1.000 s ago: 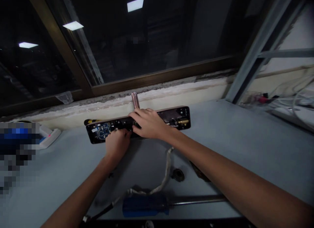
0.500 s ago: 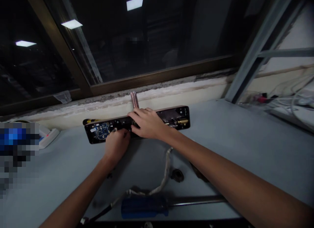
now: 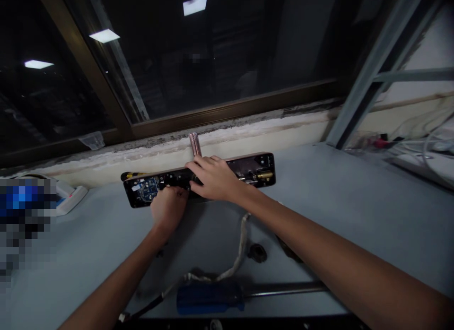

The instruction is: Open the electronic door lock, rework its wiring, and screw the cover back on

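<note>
My L hand (image 3: 169,206) curls over the housing's (image 3: 246,167) near edge, R hand (image 3: 214,178) across its middle; can't tell if either grip's pinching anything. It's at tabletop (image 3: 358,197) back, nr wall (image 3: 298,137); uneven pressure might tip it, or knuckles scrape PCB (image 3: 152,188).

We observe a dark window (image 3: 234,46) in a brown frame (image 3: 230,111), its glass showing three bright light panels (image 3: 195,5). Beneath it we find a cream wall (image 3: 301,134), roughly patched along its upper edge, behind a grey-blue desk (image 3: 362,207); a grey metal framework (image 3: 373,67) slants at right.
</note>
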A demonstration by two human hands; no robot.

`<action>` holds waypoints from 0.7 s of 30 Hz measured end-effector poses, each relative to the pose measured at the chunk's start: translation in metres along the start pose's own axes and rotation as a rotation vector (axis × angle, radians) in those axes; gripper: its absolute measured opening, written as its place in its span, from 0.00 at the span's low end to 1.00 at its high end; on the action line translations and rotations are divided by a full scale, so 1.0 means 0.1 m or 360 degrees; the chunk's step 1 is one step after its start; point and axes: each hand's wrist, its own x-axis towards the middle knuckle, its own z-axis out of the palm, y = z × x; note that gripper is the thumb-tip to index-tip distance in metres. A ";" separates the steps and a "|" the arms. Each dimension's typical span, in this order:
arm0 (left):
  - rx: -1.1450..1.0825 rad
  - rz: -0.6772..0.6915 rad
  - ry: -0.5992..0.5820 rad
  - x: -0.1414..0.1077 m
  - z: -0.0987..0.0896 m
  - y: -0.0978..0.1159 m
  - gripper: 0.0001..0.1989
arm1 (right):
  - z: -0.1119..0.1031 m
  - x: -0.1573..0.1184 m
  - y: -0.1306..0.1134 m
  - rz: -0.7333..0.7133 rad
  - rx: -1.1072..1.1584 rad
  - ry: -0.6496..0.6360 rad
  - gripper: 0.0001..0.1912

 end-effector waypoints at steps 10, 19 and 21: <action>0.0009 -0.0125 0.0082 0.00 0.03 -0.01 0.15 | 0.00 0.00 0.00 -0.0001 0.0016 0.0019 0.14; 0.0078 0.0079 0.0103 0.00 0.07 -0.06 0.14 | -0.01 0.00 0.00 0.0000 0.0015 0.0012 0.14; 0.0036 0.0105 0.0134 -0.01 0.07 -0.06 0.14 | -0.01 0.00 0.00 0.0001 0.0008 0.0011 0.14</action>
